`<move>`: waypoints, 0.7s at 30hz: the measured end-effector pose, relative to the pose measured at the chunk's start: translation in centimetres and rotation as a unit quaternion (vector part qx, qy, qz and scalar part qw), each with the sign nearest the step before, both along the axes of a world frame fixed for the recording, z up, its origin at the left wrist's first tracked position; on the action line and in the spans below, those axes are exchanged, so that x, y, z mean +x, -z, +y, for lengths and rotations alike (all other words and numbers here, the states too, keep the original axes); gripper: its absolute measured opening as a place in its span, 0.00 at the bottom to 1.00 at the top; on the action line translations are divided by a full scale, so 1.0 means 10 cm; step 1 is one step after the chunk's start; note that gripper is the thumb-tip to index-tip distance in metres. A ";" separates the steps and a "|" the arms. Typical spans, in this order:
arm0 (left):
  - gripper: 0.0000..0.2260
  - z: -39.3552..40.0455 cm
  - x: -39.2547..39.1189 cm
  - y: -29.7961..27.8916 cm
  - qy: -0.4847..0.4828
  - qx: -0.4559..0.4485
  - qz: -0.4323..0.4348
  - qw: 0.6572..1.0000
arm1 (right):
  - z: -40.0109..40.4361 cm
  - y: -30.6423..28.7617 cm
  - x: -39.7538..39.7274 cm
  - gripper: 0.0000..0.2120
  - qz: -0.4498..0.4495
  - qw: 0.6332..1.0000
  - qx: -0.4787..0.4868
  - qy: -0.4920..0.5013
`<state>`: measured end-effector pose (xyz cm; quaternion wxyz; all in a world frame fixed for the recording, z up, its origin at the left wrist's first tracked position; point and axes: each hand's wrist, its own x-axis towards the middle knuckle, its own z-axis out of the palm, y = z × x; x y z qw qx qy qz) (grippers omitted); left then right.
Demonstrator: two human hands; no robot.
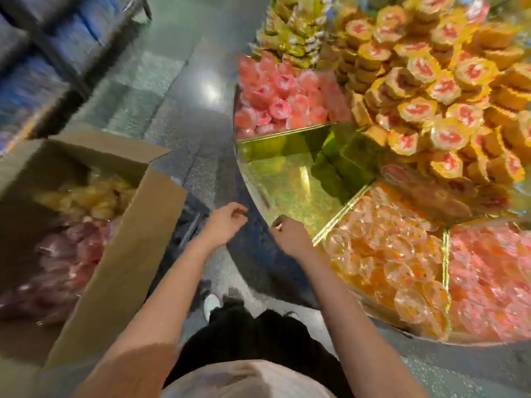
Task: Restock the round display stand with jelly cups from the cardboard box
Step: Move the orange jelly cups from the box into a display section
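Observation:
The round display stand (253, 179) fills the right side, split by gold dividers into wedge compartments. One wedge (290, 179) shows only its bare gold floor. Pink jelly cups (275, 107) fill the wedge beyond it, and orange cups (385, 254) fill the nearer one. An open cardboard box (138, 225) stands at the left with yellow jelly cups (86, 196) and purplish-pink cups (66, 259) inside. My left hand (225, 224) hovers between box and stand, fingers loosely curled, nothing in it. My right hand (288, 234) is at the stand's rim beside the bare wedge, fingers curled, nothing visible in it.
Yellow-wrapped cups with red centres (431, 81) are heaped on the stand's upper tier. A shiny grey floor (184, 90) runs between box and stand. Dark shelving with blue items (48, 53) stands at the far left. My shoe (212, 304) shows below the hands.

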<state>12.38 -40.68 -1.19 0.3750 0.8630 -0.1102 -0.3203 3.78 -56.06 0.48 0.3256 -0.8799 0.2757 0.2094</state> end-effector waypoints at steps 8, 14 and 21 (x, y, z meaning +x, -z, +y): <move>0.09 1.82 0.22 0.23 -0.253 0.022 -0.003 0.967 | 1.49 0.01 1.11 0.14 -0.009 0.968 -0.024 -0.251; 0.09 2.60 0.04 0.42 -0.414 0.024 -0.008 0.910 | 2.40 0.06 1.64 0.15 -0.002 0.925 -0.028 -0.379; 0.10 2.79 0.14 0.78 -0.523 0.024 0.046 0.851 | 2.96 0.30 2.21 0.13 0.008 0.891 -0.011 -0.454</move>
